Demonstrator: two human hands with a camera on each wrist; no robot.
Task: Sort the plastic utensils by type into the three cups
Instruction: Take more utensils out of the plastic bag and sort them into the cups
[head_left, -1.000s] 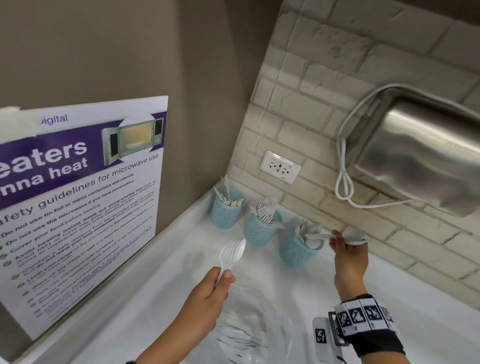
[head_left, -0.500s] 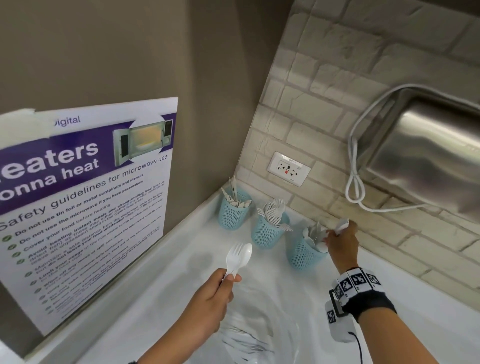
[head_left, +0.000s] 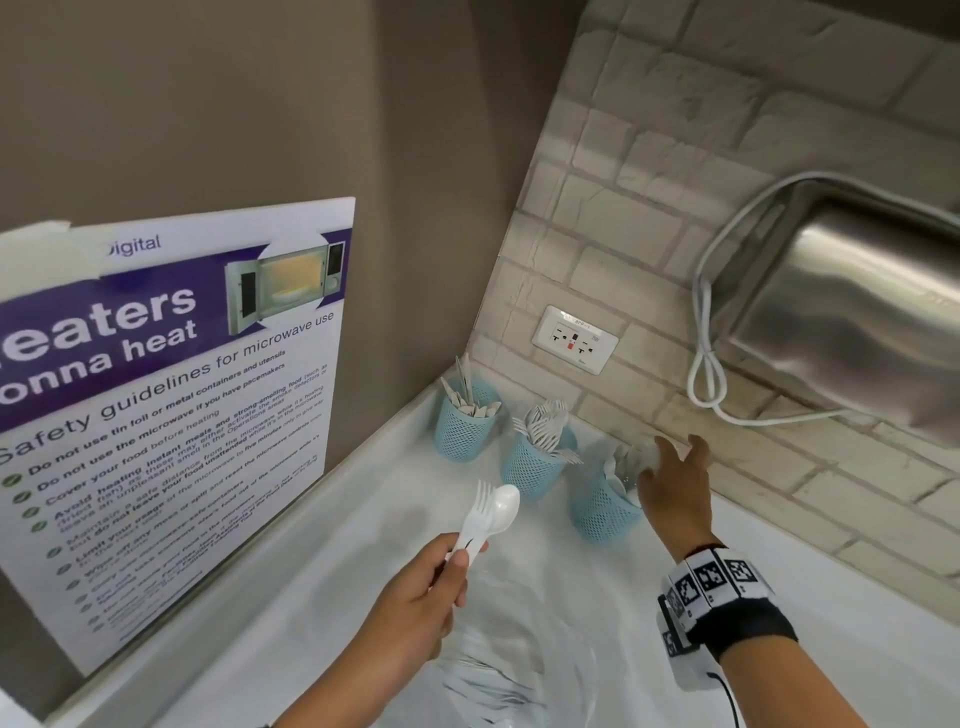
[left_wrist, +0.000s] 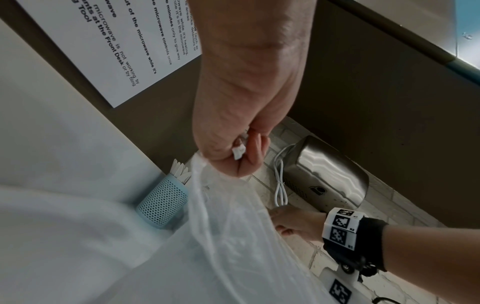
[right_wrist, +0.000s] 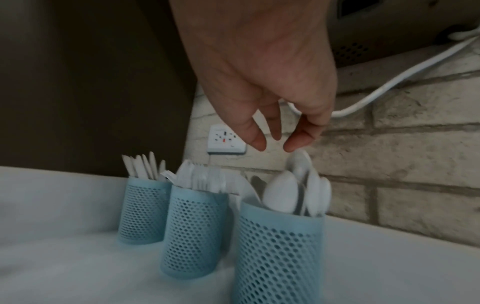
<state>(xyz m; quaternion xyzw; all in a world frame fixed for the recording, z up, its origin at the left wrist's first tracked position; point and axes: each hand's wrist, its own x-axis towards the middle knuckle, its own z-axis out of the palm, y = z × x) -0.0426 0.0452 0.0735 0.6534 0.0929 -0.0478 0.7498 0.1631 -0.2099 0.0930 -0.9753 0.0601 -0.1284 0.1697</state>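
Right hand (right_wrist: 262, 82) above spoon cup (right_wrist: 279, 246), fingers spread, empty; spoon it pinched a second ago now stands among spoons (right_wrist: 298, 185) in cup. One more utensil sorted.

Left hand (head_left: 415, 597) at 7 o'clock from cups, pinching fork (head_left: 480, 506) and spoon (head_left: 501, 506) together by handles; likely next to sort. Clear bag (head_left: 498, 680) with more utensils at 6 o'clock.

Fork cup (head_left: 530, 467) middle, knife cup (head_left: 462, 431) at 11 o'clock in corner.

White counter (head_left: 322, 571). Microwave poster (head_left: 171, 405) at 9 o'clock. Brick backsplash (head_left: 649, 182), outlet (head_left: 574, 339) at 12; steel appliance (head_left: 852, 312), looped white cord (head_left: 706, 379) at 2.
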